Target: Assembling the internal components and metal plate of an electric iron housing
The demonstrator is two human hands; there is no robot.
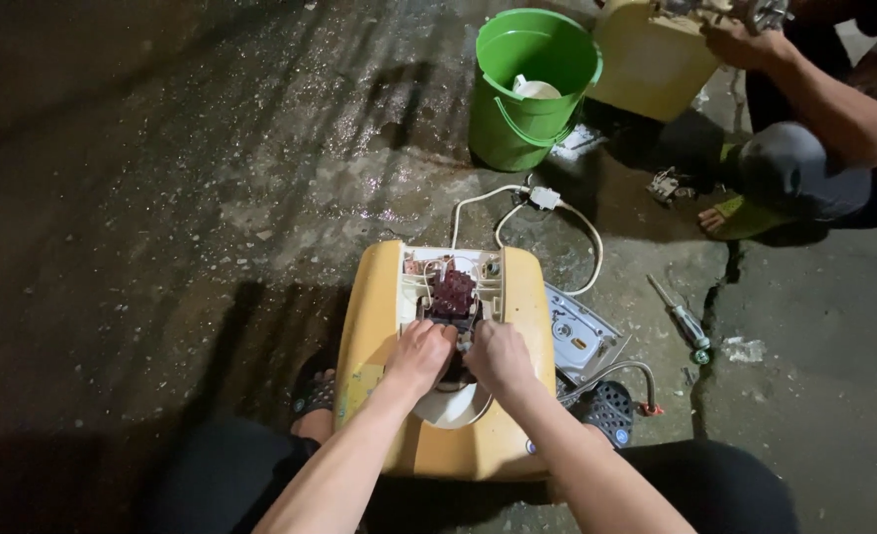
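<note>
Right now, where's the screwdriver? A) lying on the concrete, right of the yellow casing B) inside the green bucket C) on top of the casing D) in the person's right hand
A: the screwdriver lies loose on the concrete floor, right of the yellow casing; both hands, left hand and right hand, are in the casing's opening.

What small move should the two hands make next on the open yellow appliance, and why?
Probably ease the dark red component up a little. Both the left hand and the right hand already grip at its lower edge inside the yellow casing, and its thin wires look attached, so only gently.
</note>
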